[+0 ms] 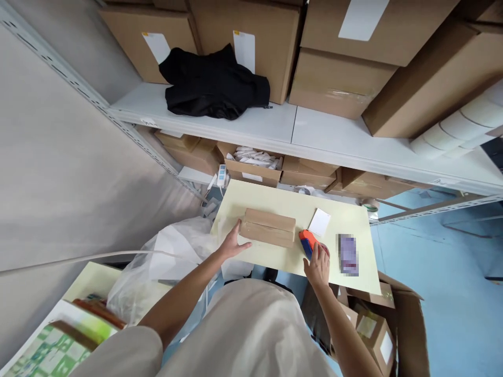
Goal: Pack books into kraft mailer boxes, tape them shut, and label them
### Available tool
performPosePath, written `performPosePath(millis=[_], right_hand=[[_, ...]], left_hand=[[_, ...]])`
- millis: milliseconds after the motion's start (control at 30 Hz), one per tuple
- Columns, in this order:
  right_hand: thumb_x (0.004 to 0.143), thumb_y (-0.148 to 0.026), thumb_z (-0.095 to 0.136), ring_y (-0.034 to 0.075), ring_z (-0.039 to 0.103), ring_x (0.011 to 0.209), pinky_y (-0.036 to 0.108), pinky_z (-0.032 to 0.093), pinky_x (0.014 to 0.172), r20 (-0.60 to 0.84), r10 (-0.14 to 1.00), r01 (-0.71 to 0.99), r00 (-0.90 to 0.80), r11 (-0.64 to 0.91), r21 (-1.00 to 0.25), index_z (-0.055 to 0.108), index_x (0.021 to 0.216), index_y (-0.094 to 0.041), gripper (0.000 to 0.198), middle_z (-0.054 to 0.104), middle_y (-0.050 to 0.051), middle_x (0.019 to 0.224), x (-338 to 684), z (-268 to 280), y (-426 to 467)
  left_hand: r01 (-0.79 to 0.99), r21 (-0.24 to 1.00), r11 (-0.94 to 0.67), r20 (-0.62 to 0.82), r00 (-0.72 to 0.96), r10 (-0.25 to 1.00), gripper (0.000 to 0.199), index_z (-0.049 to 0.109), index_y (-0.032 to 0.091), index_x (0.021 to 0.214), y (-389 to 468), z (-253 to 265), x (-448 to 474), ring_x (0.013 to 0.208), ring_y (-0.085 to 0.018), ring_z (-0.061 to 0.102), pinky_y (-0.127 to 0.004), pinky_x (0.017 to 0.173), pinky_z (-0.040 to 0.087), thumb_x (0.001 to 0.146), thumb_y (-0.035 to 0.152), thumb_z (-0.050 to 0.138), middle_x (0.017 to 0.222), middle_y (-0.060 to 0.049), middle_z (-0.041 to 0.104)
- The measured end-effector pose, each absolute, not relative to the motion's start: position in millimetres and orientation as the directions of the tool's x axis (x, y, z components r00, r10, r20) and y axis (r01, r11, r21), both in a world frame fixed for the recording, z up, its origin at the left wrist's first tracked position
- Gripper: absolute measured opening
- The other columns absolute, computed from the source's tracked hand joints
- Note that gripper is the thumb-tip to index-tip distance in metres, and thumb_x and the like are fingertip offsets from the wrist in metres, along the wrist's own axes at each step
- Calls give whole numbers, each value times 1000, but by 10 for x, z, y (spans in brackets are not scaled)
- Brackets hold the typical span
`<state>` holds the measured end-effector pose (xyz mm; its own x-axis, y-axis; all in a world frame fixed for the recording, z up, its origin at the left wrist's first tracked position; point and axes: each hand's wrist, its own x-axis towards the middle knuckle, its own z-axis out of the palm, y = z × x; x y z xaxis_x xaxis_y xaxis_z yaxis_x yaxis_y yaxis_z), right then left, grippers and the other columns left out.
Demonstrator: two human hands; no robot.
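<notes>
A long brown cardboard box point(271, 235) lies on the pale yellow table point(255, 195), a taped seam along its length. My left hand point(232, 245) is at its left end, thumb spread away from the fingers, fingertips against the box's corner. To the right of the box is an orange and blue tape dispenser point(307, 242) with a roll of tape at its near end. My right hand point(319, 267) has its fingers curled over that near end. Just beyond the dispenser lies a white card point(319, 222). A blurred-out purple item point(348, 255) rests farther right.
Behind the table, a shelf point(275, 123) carries large cartons and a black garment point(216, 84). White rolls point(456, 125) stand at right. An open carton point(411, 324) with smaller boxes is below the table's right side. Clear plastic wrap point(133, 283) hangs at left.
</notes>
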<state>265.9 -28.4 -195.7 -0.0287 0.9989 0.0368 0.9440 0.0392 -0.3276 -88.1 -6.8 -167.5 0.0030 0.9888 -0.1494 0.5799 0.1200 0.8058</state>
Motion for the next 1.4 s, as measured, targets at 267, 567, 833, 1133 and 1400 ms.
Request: performPosePath(millis=[267,567,833,1133,1400], right_hand=[[83,-41,47,27,54,115,43,50,89,-111,986,454,-128,-41,-890,25,146,-21,69,48,16,136,2029,-1697,113],[82,-55,46,26,63,100,38,51,81,-372,908,466,194,-419,-779,55,114,-17,51,65,16,112,2068,-1457,451],[86,-44,42,28,56,110,43,43,94,-141,982,730,129,-190,-656,56,118,-17,44,62,14,118,2108,-1584,286],[80,-25,56,29,60,90,40,44,79,-267,942,918,201,-276,-284,56,117,-15,38,62,15,95,2696,-1887,-140],[83,-39,46,21,58,72,32,44,66,-362,926,657,110,-341,-672,61,98,-15,32,62,7,80,2968,-1822,-34]], left_hand=[[427,896,120,-121,-26,992,53,45,16,133,55,-1906,-871,113,-22,59,-36,93,50,81,24,55,125,-13,60],[593,774,224,-246,-45,968,29,56,16,112,519,-1594,-748,89,-19,68,-32,83,53,85,28,53,97,-8,70],[765,634,110,-148,-20,989,53,43,9,133,596,-1562,-649,133,-31,39,-47,108,32,83,22,53,142,-23,41],[674,379,-635,-76,706,704,98,33,23,145,733,-1315,46,144,-36,9,-55,113,7,63,68,65,157,-15,13],[697,322,-641,-148,705,693,86,41,24,140,797,-1287,149,142,-34,16,-55,113,10,67,62,65,155,-14,22]])
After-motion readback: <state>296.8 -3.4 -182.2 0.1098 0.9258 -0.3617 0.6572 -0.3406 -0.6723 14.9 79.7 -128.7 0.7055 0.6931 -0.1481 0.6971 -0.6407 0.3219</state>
